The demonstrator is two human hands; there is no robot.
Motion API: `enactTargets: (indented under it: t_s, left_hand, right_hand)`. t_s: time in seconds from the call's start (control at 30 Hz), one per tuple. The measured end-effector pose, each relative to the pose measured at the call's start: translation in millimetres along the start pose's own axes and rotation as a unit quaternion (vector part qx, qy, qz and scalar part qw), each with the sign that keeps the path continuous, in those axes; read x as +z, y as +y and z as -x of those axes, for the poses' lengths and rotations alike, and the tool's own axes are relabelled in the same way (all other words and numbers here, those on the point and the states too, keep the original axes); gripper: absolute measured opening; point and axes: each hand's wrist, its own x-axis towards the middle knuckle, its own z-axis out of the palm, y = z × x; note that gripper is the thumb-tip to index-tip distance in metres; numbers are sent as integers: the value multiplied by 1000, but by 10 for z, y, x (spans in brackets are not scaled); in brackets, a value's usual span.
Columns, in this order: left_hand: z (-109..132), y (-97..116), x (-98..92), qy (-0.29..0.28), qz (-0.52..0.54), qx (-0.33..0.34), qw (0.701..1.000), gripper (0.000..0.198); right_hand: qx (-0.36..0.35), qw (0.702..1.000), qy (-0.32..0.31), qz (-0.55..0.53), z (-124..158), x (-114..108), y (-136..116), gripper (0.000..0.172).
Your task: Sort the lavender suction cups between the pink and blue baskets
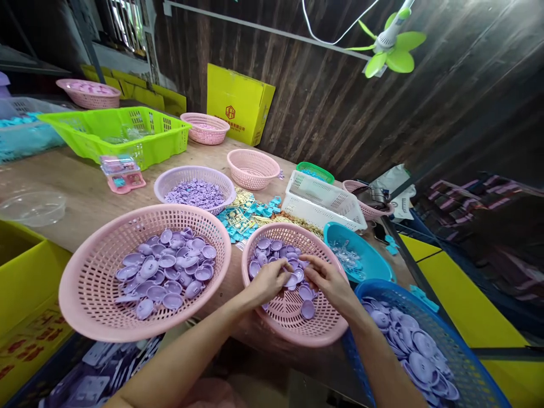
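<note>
Both hands are over the middle pink basket (297, 334), which holds several small purple oval plastic pieces (308, 309). My left hand (268, 281) is closed, thumb and fingertips pinched at a purple plastic piece (291, 280). Facing it, my right hand (326, 281) has its fingers curled and pressed together by the same spot; whatever is between them is hidden. To the left, a larger pink basket (85, 283) carries a heap of similar purple oval pieces (170, 266). More purple pieces (419, 348) fill a blue basket (467, 354) at the lower right.
Behind the baskets lie loose blue and yellow parts (244, 218). A lilac basket (159, 184), an empty-looking pink basket (254, 175), a white crate (325, 207) and a teal basin (380, 263) surround them. A lime-green crate (165, 144) stands farther left. A green fan (389, 42) hangs above.
</note>
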Motion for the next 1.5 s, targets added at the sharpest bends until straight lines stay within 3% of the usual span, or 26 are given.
enactTargets:
  t_s: [0.07,0.13,0.23,0.37,0.53,0.7,0.8,0.9,1.03,1.23,1.37,1.5]
  left_hand:
    - [38,38,-17,-90,133,-29,987,25]
    - [82,60,-40,-143,223,-50,963,32]
    - [135,67,-59,-144,309,-88,936,44]
    - [170,77,-46,-124,382,-115,909,46]
    - [201,106,-22,-113,419,-128,892,41]
    - [238,109,-18,-107,355,-96,924,44]
    - [248,113,-24,-56,242,-49,967,31]
    - [252,124,-13,-10,138,-5,990,21]
    - [262,122,20,14,90,35,995,26]
    - [275,92,42,9,67,18,998,46]
    - [280,85,64,0,13,53,999,33]
    - [293,126,54,24,-65,99,993,24]
  right_hand:
    - [-5,999,6,-49,96,66,-53,27]
    - [-17,999,16,-42,149,143,-79,25]
    - [-66,995,56,48,180,225,-93,24]
    - [-143,966,109,187,210,263,-90,19]
    - [-207,930,107,283,259,259,-39,14]
    - [-201,927,127,291,323,254,-50,15]
    - [-151,953,177,196,364,293,-112,16]
    - [-114,975,167,97,384,366,-162,18]
    - [-86,987,137,25,369,442,-151,20]
    - [-15,979,70,-190,343,446,-115,26]
    - [34,950,65,-303,330,450,-136,32]
    - [37,951,74,-299,323,481,-121,34]
